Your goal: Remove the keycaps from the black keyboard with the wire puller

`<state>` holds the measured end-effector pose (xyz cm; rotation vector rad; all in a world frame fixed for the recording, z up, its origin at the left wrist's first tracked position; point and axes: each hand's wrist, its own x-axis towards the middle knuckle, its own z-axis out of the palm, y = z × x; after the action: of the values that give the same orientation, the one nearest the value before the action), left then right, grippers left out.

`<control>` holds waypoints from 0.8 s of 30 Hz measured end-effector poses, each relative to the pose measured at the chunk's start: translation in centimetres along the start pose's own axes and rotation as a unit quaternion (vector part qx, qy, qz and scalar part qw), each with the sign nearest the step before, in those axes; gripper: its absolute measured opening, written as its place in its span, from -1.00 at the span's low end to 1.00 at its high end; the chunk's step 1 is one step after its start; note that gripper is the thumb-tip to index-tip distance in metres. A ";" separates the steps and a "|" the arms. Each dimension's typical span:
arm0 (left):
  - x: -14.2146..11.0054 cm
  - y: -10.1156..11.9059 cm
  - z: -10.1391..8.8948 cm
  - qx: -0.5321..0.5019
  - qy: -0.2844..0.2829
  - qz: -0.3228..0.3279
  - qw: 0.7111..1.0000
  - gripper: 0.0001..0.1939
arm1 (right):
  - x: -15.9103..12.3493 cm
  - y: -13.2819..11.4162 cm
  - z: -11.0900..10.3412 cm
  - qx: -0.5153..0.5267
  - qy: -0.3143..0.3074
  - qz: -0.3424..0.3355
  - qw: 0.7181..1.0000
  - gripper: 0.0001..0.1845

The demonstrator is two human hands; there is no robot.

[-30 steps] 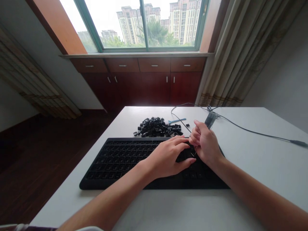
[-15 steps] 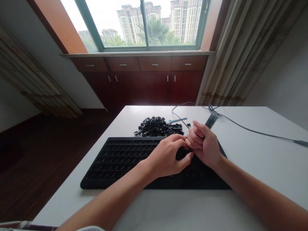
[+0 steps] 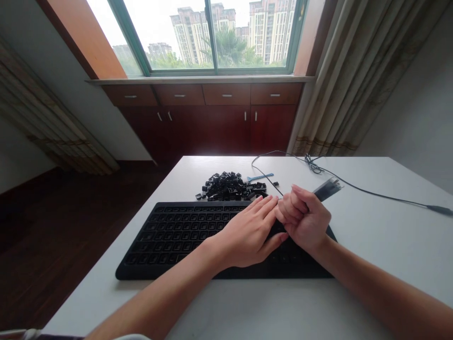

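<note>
A black keyboard (image 3: 170, 238) lies across the white table, its left part showing bare key sockets without caps. My left hand (image 3: 249, 229) rests palm down over its right-middle part, fingers stretched out and thumb apart, holding nothing visible. Right beside its fingertips, my right hand (image 3: 304, 215) is closed in a fist above the keyboard's right part. Out of that fist, toward the far right, sticks a flat dark brush (image 3: 328, 189) with a frayed, see-through end, blurred by motion. Both hands hide much of the keyboard's right side.
A heap of loose black keycaps (image 3: 226, 186) lies just behind the keyboard. A thin blue tool (image 3: 260, 177) is beside the heap. Black cable (image 3: 371, 192) runs across the table (image 3: 382, 236) to the right, with a bundled knot at the back.
My left fingers have straightened from a curled pose and lie flatter. My right fist has shifted slightly right, and the brush has swung right and down, away from the cable knot.
</note>
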<state>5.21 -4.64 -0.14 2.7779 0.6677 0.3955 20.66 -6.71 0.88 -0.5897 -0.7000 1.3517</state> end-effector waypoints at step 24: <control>-0.2 -0.5 0.3 0.005 -0.001 0.016 1.000 -0.41 | -0.2 -0.3 -0.3 0.012 0.011 0.007 1.000 -0.46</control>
<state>4.91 -4.34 -0.68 2.8005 0.6278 0.3956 21.09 -6.91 0.85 -0.5901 -0.6613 1.3627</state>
